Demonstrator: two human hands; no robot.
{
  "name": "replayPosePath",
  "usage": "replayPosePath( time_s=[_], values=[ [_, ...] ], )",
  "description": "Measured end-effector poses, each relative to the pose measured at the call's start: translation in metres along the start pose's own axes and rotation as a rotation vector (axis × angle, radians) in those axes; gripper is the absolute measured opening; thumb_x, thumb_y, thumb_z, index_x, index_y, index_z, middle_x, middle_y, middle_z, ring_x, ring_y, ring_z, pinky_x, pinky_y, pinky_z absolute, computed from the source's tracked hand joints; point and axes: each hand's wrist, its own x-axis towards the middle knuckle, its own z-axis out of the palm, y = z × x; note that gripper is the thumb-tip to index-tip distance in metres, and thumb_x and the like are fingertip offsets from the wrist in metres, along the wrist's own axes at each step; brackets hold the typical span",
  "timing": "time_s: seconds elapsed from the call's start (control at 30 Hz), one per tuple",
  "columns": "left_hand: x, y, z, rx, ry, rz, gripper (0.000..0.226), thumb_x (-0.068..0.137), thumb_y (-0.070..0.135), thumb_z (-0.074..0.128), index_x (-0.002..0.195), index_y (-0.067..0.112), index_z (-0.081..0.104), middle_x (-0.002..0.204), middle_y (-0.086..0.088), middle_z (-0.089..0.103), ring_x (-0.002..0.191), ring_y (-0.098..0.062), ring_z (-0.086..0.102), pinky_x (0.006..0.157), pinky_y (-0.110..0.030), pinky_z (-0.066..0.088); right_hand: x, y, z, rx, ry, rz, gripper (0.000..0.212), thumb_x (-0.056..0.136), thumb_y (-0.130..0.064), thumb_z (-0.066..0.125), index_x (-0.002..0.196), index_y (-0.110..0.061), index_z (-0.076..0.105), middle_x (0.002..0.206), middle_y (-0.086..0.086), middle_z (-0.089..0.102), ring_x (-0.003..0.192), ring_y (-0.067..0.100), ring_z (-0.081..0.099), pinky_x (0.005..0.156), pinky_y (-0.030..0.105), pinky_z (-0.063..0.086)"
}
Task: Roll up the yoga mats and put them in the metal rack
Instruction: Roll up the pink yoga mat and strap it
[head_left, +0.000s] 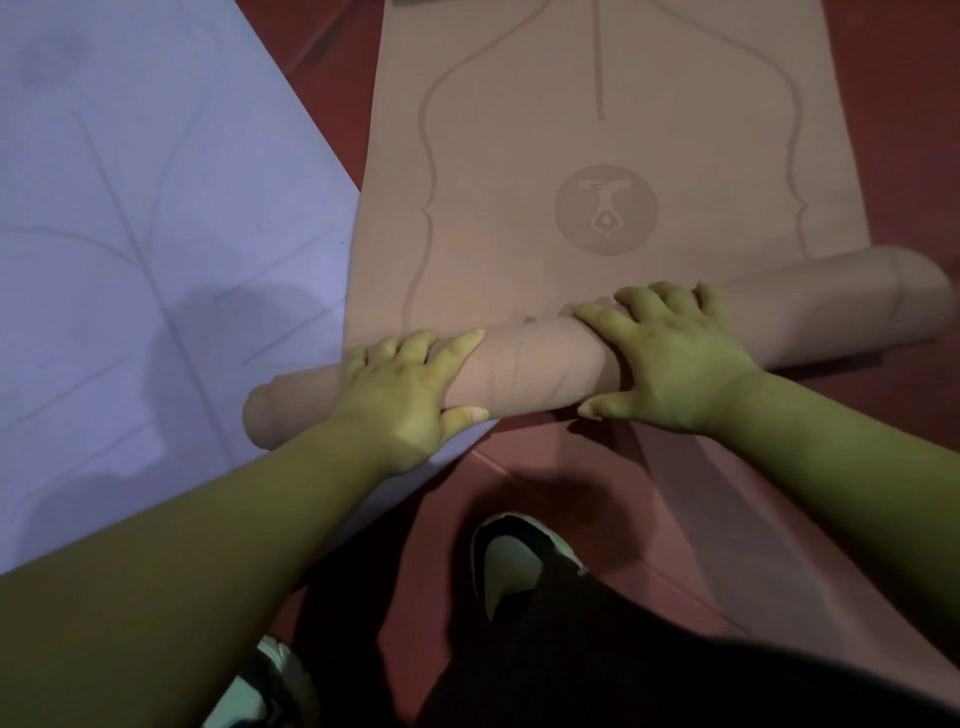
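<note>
A tan yoga mat (613, 156) lies on the floor with its near end wound into a thick roll (535, 371) that runs slantwise from lower left to upper right. My left hand (402, 397) lies over the left part of the roll, fingers spread across its top and thumb on its near side. My right hand (670, 358) lies over the middle right part in the same way. The flat part of the mat, printed with a round emblem (605, 210), stretches away beyond the roll. A lilac yoga mat (130, 234) lies flat to the left.
The floor (519, 483) is dark red. The roll's left end (262, 413) overlaps the lilac mat's edge. My shoe (514, 556) and dark trouser leg are just below the roll, and another shoe (270, 675) shows at the bottom edge. No metal rack is in view.
</note>
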Motion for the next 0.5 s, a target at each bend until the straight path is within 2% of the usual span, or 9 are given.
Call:
replayPosePath(
  time_s=[0.1, 0.2, 0.27, 0.37, 0.5],
  values=[
    [0.003, 0.002, -0.004, 0.009, -0.023, -0.022, 0.103, 0.060, 0.094, 0.016, 0.153, 0.052, 0.001, 0.148, 0.001, 0.039, 0.131, -0.031, 0.042, 0.110, -0.050, 0.032, 0.006, 0.000, -0.007, 0.007, -0.026, 0.015, 0.111, 0.056, -0.097, 0.031, 0.154, -0.044, 0.030, 0.142, 0.006, 0.050, 0.128, 0.036, 0.045, 0.111, 0.064, 0.027],
    [0.007, -0.001, -0.004, 0.040, -0.004, -0.013, 0.101, 0.063, 0.092, 0.015, 0.155, 0.050, 0.002, 0.143, 0.002, 0.045, 0.128, -0.029, 0.046, 0.106, -0.048, 0.035, 0.009, 0.001, -0.011, -0.009, -0.038, 0.010, 0.108, 0.058, -0.098, 0.034, 0.152, -0.046, 0.030, 0.137, 0.001, 0.053, 0.123, 0.033, 0.049, 0.107, 0.059, 0.030],
    [0.008, -0.004, -0.001, 0.044, 0.043, 0.004, 0.095, 0.069, 0.089, 0.021, 0.155, 0.048, 0.014, 0.135, 0.002, 0.054, 0.118, -0.030, 0.054, 0.099, -0.048, 0.042, 0.008, 0.001, -0.007, 0.015, 0.018, 0.000, 0.104, 0.058, -0.097, 0.039, 0.148, -0.044, 0.039, 0.127, 0.002, 0.060, 0.113, 0.034, 0.055, 0.101, 0.059, 0.036],
    [0.005, -0.008, 0.006, 0.065, 0.206, 0.071, 0.084, 0.075, 0.084, 0.037, 0.147, 0.040, 0.039, 0.108, 0.000, 0.067, 0.090, -0.030, 0.065, 0.077, -0.047, 0.054, 0.004, 0.001, 0.001, 0.045, 0.124, -0.015, 0.099, 0.059, -0.094, 0.047, 0.141, -0.040, 0.049, 0.116, 0.003, 0.065, 0.102, 0.035, 0.060, 0.093, 0.059, 0.042],
    [-0.002, -0.016, 0.006, 0.072, 0.292, 0.135, 0.081, 0.075, 0.083, 0.042, 0.142, 0.038, 0.047, 0.097, 0.003, 0.066, 0.080, -0.027, 0.066, 0.066, -0.044, 0.054, -0.002, -0.007, 0.003, 0.046, 0.102, -0.009, 0.098, 0.062, -0.096, 0.045, 0.142, -0.040, 0.051, 0.119, 0.002, 0.065, 0.105, 0.034, 0.060, 0.094, 0.058, 0.042]
  ],
)
